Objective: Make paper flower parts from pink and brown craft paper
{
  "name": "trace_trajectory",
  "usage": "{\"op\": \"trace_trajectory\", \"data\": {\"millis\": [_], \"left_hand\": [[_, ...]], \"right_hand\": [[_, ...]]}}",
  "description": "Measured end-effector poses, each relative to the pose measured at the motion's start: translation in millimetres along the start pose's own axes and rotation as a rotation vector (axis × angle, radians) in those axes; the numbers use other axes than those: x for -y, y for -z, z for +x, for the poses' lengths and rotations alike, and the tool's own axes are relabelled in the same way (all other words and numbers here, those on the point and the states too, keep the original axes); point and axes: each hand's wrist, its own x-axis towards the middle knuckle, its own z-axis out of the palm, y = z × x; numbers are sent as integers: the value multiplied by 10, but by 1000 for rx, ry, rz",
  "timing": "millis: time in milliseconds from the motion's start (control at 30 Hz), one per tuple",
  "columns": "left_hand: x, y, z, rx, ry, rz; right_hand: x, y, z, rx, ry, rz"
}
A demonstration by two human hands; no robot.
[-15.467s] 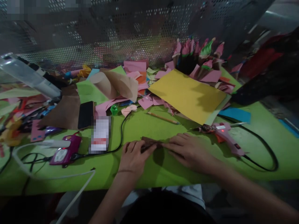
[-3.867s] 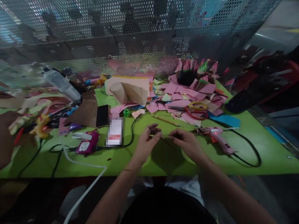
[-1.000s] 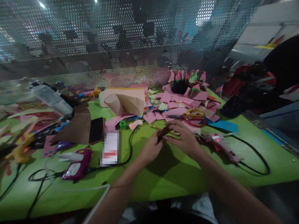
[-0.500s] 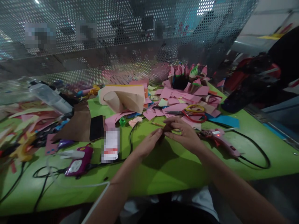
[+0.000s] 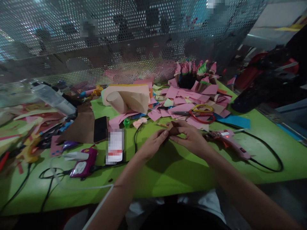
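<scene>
Above the green table (image 5: 182,179), my left hand (image 5: 155,140) and my right hand (image 5: 189,135) meet at a small brown folded piece (image 5: 173,128), which looks like paper or thin foam. My left thumb and fingers pinch its near left side. The right fingers curl around its other side and hide much of it. Just behind my hands lies a pencil (image 5: 162,125). To the right of my right hand rests a pink glue gun (image 5: 236,147) with a red light on. Scissors with red and yellow handles (image 5: 202,118) lie beyond my right hand.
Pink paper scraps (image 5: 182,94) cover the back, below pink and green cone-shaped figures (image 5: 202,68). On the left are a black phone (image 5: 100,129), a brown sheet (image 5: 82,131), a purple device (image 5: 83,163) with cables and a clear bottle (image 5: 51,99). A perforated metal screen (image 5: 100,54) stands behind.
The brown piece shows more above my fingertips now, as my right fingers have shifted around it. My hands stay in nearly the same place. The camera view has moved slightly.
</scene>
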Motion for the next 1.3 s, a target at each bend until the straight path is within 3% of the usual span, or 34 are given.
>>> {"op": "trace_trajectory", "data": {"millis": [300, 733, 1300], "left_hand": [[52, 17, 20, -6, 14, 29], [85, -8, 74, -63, 27, -165], [21, -15, 58, -51, -6, -133]], "right_hand": [[-25, -11, 4, -100, 44, -43], [-50, -51, 15, -147, 57, -110], [1, 5, 27, -224, -47, -23]]}}
